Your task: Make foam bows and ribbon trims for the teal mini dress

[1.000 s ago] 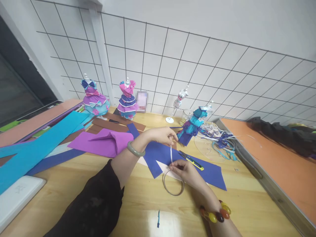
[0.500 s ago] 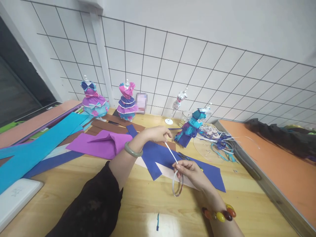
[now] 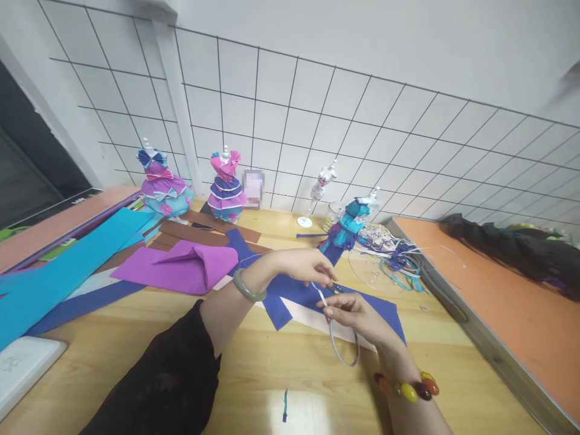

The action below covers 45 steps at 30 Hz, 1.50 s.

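A thin ring-shaped roll of narrow white tape, with a brownish stretch on its right side, hangs from my right hand, which pinches it between thumb and fingers. A short white strip runs up from there to the bent fingers of my left hand, closed around its end; the fingertips are partly hidden. Under both hands lies dark blue sheet material, with a pale pink strip beneath it. Dark scissors lie on the blue sheet, just beyond the hands and partly covered.
Purple sheet and turquoise strips lie left, near a white box-like object. Several small dressed mannequins, including a blue one, stand behind. Ribbon scraps lie right, before an orange-lined tray. A teal scrap lies in front.
My left hand has come down and right, closer to my right hand. The strip between them is shorter and slacker, and the tape loop hangs lower and wider.
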Each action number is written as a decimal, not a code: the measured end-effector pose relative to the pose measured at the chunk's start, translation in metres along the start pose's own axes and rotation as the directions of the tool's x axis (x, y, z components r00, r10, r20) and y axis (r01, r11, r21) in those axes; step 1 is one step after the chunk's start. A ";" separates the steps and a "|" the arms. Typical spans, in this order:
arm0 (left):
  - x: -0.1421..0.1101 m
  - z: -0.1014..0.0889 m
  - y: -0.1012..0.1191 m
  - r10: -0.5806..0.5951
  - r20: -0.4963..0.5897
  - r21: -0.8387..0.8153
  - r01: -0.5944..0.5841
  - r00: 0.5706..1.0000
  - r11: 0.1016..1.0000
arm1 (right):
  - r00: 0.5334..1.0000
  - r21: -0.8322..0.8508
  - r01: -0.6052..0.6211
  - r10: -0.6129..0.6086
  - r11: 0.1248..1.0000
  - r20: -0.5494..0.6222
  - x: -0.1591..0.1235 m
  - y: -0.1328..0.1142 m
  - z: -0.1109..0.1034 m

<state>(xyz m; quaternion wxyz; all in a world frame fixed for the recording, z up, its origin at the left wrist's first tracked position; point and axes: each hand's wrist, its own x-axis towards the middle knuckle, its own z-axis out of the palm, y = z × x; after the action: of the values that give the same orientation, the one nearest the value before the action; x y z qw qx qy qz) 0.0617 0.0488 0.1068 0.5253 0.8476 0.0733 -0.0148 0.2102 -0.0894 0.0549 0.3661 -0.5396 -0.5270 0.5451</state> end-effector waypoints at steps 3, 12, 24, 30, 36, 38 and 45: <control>0.012 0.015 -0.002 0.008 0.080 -0.049 -0.004 0.997 0.999 | 1.000 -0.027 0.015 -0.014 1.000 0.021 -0.004 -0.002 -0.009; 0.018 0.016 -0.015 0.003 0.135 -0.078 0.008 0.991 0.997 | 1.000 -0.117 -0.020 0.019 0.993 -0.012 -0.014 0.000 -0.034; 0.017 0.016 -0.017 0.054 0.238 -0.169 -0.013 0.970 0.985 | 0.999 0.016 -0.018 0.019 1.000 -0.040 -0.012 0.007 -0.039; 0.015 0.017 -0.013 0.078 0.207 -0.240 -0.027 0.975 0.971 | 0.996 0.168 0.012 0.003 0.986 -0.088 -0.009 0.013 -0.038; 0.011 0.012 -0.010 0.088 0.220 -0.327 -0.012 0.971 0.945 | 0.996 0.273 0.067 -0.048 0.960 -0.076 -0.008 0.019 -0.040; 0.009 0.010 -0.009 0.091 0.229 -0.359 -0.003 0.969 0.933 | 0.997 0.287 0.052 -0.035 0.956 -0.063 -0.007 0.020 -0.039; 0.002 0.001 -0.007 0.145 0.179 -0.427 -0.056 0.973 0.902 | 0.998 0.334 0.053 -0.060 0.941 0.009 -0.006 0.017 -0.033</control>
<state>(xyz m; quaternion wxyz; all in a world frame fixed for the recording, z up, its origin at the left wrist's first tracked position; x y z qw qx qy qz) 0.0626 0.0509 0.0995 0.6998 0.7115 -0.0243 -0.0594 0.2462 -0.0924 0.0439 0.4626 -0.4492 -0.4458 0.6209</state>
